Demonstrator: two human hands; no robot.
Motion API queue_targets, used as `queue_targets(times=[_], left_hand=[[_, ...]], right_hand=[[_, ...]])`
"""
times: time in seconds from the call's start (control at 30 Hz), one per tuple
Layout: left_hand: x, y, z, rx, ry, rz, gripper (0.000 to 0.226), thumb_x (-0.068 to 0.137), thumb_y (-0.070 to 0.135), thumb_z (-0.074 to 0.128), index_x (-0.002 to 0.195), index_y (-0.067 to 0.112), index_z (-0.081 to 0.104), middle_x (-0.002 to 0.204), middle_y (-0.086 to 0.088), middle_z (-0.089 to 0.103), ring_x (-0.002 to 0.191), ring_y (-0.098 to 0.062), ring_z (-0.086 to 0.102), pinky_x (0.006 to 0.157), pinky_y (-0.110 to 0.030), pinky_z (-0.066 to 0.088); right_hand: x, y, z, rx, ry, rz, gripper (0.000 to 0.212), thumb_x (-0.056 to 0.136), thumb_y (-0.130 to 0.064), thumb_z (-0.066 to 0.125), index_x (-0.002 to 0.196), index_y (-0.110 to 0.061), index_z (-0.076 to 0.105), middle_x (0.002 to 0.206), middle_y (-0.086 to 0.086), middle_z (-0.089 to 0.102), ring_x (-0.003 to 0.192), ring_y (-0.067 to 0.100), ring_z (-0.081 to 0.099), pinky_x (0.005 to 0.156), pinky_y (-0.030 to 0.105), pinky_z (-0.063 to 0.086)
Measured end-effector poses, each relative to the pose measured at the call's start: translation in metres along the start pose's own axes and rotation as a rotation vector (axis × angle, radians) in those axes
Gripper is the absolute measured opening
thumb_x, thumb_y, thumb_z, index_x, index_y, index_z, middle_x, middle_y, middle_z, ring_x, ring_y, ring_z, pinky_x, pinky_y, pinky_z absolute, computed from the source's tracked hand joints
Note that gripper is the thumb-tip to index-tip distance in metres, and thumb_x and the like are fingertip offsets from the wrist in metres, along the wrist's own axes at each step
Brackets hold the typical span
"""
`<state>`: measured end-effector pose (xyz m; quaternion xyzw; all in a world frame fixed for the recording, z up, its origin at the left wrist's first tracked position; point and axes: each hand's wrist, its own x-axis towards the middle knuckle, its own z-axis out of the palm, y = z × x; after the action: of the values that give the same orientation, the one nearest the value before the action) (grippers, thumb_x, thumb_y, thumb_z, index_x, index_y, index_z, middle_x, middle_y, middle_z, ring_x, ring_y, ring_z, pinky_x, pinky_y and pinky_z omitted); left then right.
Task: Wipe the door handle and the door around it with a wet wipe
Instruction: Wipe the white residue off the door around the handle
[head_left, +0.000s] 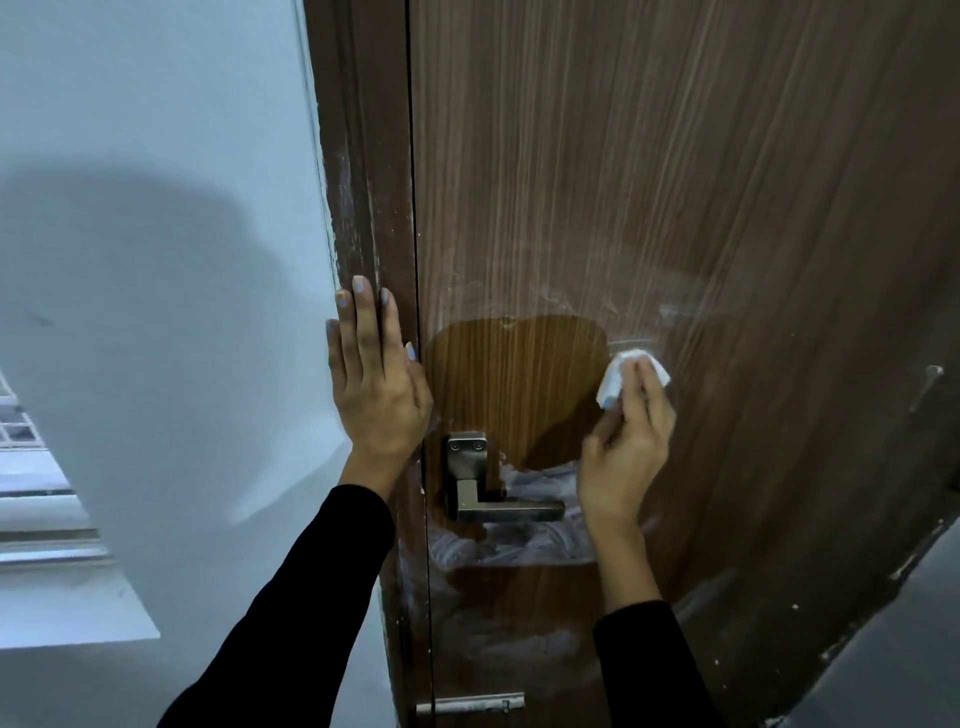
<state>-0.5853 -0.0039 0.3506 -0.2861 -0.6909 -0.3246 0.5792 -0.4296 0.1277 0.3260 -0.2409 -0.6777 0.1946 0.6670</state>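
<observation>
A brown wood-grain door (675, 182) fills the right of the view. Its dark metal lever handle (498, 506) sits low on the door's left edge, below a square plate (466, 454). Above the handle is a darker, clean-looking patch (514, 384); white dusty smears lie around and below the handle. My right hand (626, 447) presses a bunched white wet wipe (615, 376) against the door, up and right of the handle. My left hand (376, 379) lies flat with straight fingers on the brown door frame (363, 182), left of the handle.
A pale wall (156, 234) stands left of the frame. A window with a white sill (62, 597) is at the lower left. A small metal latch (470, 705) sits low on the door, and a dark surface (893, 649) lies at the lower right.
</observation>
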Motion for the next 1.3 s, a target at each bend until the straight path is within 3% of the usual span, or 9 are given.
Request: queue_targets(times=[0.1,0.3,0.47,0.57,0.73,0.9,1.07,1.2,1.3], left_hand=[[0.0,0.0,0.0,0.001,0.001,-0.001,0.049,0.097,0.014,0.035,0.144,0.001,0.03,0.15,-0.021,0.028,0.142,-0.033,0.02,0.119,-0.042,0.017],[0.001,0.0,0.001,0.007,-0.014,-0.016,0.049,0.098,0.015,0.034,0.144,0.001,0.029,0.15,-0.021,0.029,0.143,-0.033,0.018,0.12,-0.04,0.013],[-0.001,-0.001,0.001,0.003,-0.014,-0.008,0.049,0.097,0.014,0.034,0.145,0.002,0.029,0.151,-0.021,0.029,0.143,-0.032,0.018,0.12,-0.039,0.014],[0.0,-0.002,0.001,0.003,-0.015,-0.006,0.05,0.097,0.013,0.035,0.145,0.003,0.027,0.15,-0.021,0.03,0.143,-0.032,0.018,0.12,-0.037,0.013],[-0.001,-0.004,-0.002,-0.002,-0.033,0.006,0.051,0.096,0.011,0.038,0.145,0.002,0.027,0.15,-0.022,0.029,0.143,-0.032,0.017,0.12,-0.037,0.012],[-0.005,-0.005,-0.001,0.003,-0.021,0.02,0.051,0.096,0.009,0.037,0.145,0.001,0.027,0.15,-0.022,0.03,0.142,-0.033,0.017,0.121,-0.036,0.01],[-0.008,-0.008,0.0,-0.009,-0.036,0.026,0.053,0.096,0.01,0.038,0.147,0.004,0.024,0.151,-0.021,0.028,0.143,-0.032,0.016,0.12,-0.037,0.012],[-0.008,-0.008,0.001,-0.005,-0.032,0.026,0.053,0.096,0.01,0.037,0.146,0.003,0.024,0.15,-0.022,0.03,0.143,-0.032,0.017,0.12,-0.037,0.012],[-0.009,-0.008,0.001,-0.008,-0.028,0.029,0.052,0.096,0.011,0.036,0.146,0.004,0.024,0.149,-0.023,0.032,0.142,-0.033,0.018,0.119,-0.038,0.014]], right_hand=[[-0.001,-0.002,0.003,0.023,-0.079,-0.127,0.048,0.079,0.017,0.05,0.124,0.0,0.056,0.128,0.014,0.055,0.115,0.015,0.042,0.1,0.011,0.034],[0.012,-0.01,0.005,0.026,0.03,-0.019,0.05,0.08,0.018,0.049,0.127,0.0,0.053,0.131,0.012,0.053,0.117,0.015,0.041,0.1,0.011,0.033],[0.002,-0.013,0.006,0.061,-0.073,-0.158,0.051,0.077,0.021,0.052,0.124,0.001,0.055,0.128,0.011,0.055,0.116,0.022,0.047,0.098,0.03,0.043],[0.01,-0.013,0.006,0.034,0.011,-0.057,0.051,0.078,0.02,0.049,0.125,0.002,0.053,0.132,0.012,0.053,0.118,0.02,0.042,0.102,0.018,0.036],[-0.003,-0.018,0.008,0.053,-0.225,-0.275,0.048,0.075,0.02,0.056,0.118,0.0,0.06,0.122,0.015,0.059,0.112,0.02,0.047,0.102,0.018,0.035],[-0.005,0.004,-0.012,0.041,-0.051,-0.037,0.031,0.081,0.01,0.061,0.109,-0.001,0.066,0.113,0.02,0.055,0.103,0.021,0.055,0.09,0.023,0.046],[-0.02,0.0,-0.01,0.003,-0.431,-0.152,0.026,0.075,0.011,0.067,0.095,-0.005,0.071,0.1,0.012,0.063,0.092,0.021,0.06,0.081,0.028,0.051],[-0.019,-0.005,-0.01,0.001,-0.296,-0.008,0.018,0.077,0.005,0.067,0.091,-0.006,0.071,0.097,0.011,0.062,0.084,0.02,0.062,0.072,0.023,0.049],[-0.027,-0.018,0.002,-0.03,-0.534,-0.139,0.017,0.076,0.005,0.065,0.088,-0.006,0.072,0.096,0.008,0.062,0.086,0.018,0.059,0.075,0.026,0.049]])
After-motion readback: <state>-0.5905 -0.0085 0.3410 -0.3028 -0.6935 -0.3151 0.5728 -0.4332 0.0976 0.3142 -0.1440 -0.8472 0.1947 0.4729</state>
